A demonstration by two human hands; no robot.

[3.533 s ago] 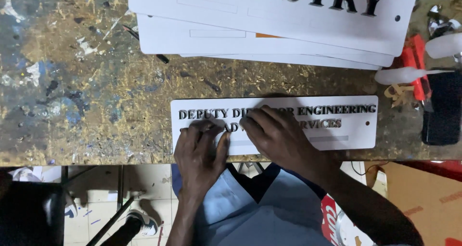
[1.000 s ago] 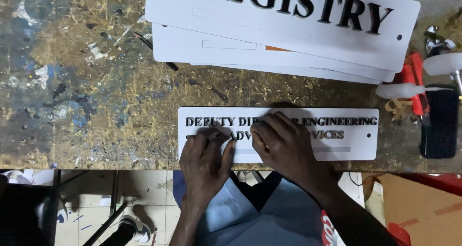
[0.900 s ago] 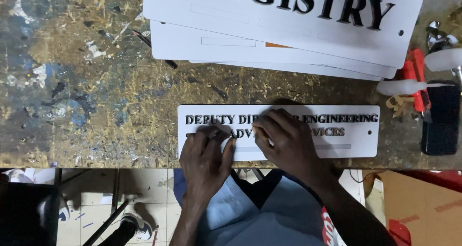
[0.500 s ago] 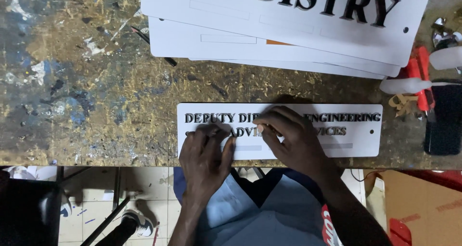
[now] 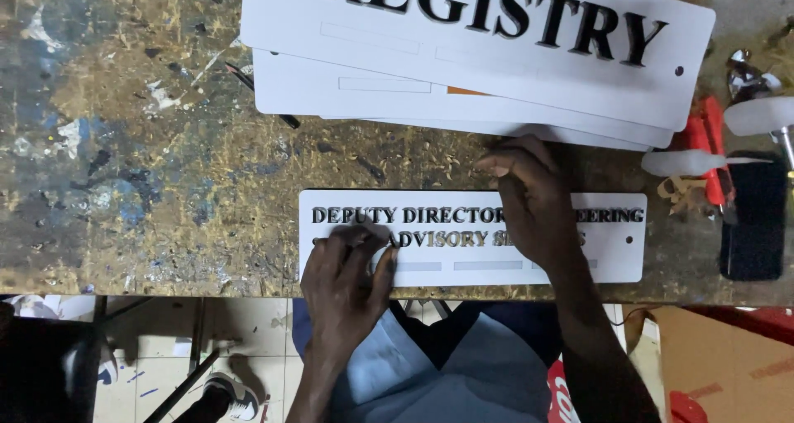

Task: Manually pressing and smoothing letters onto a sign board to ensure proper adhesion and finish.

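White plate: our small sign (image 5: 471, 262) lies flat at the bench's near edge, long axis running left to right along that edge, black lettering upright toward us.
Left hand (image 5: 347, 282): we press it palm down on the sign's left end, fingers (image 5: 357, 241) spread flat over the lower row of letters, gripping nothing.
Right hand (image 5: 538, 200): we reach across the sign's right half, fingers curled together at its far edge; whether they pinch anything we cannot tell.
Bench (image 5: 124, 142): paint-spattered wood.
Far edge: stacked larger signs (image 5: 463, 84).
Right edge: black phone (image 5: 753, 220), red tool (image 5: 710, 154).
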